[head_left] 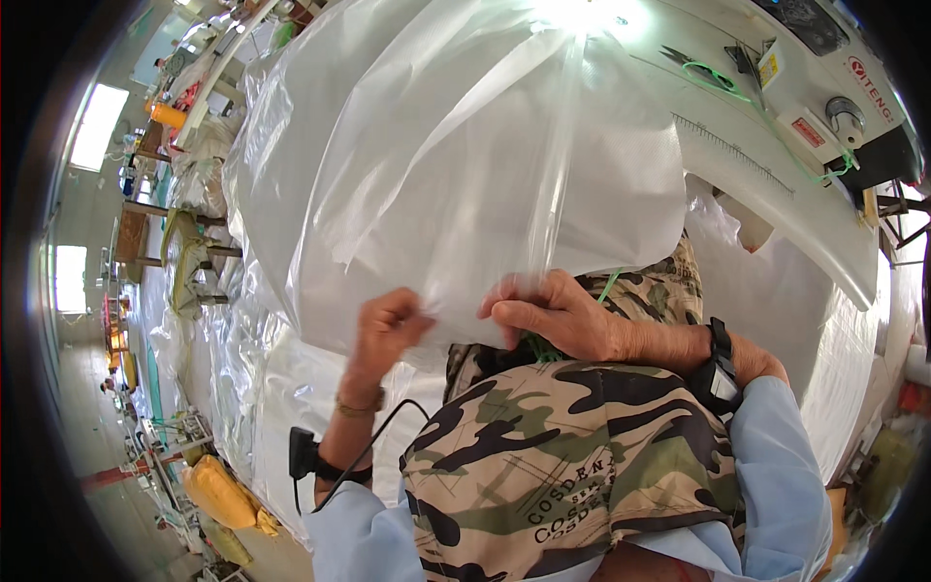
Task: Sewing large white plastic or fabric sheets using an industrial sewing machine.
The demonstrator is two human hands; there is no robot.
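A large sheet of translucent white plastic (388, 194) drapes from the sewing machine's table down towards my lap. My left hand (388, 325) has its fingers curled in a pinch at the sheet's near edge, slightly smeared by motion. A little to the right, my right hand (558, 310) is closed on the same edge, thumb against the bent fingers. A short gap separates the two hands. Green cord (608, 286) shows beside my right hand, over the camouflage apron (572, 436). What lies between the fingertips is partly hidden.
At the upper right stands a white sewing machine (824, 107) with a bright lamp. Scissors (698, 70) with green cord lie on its white table (756, 175), beside a printed ruler scale. More plastic film, a stool (184, 257) and a yellow bundle (223, 490) are to the left.
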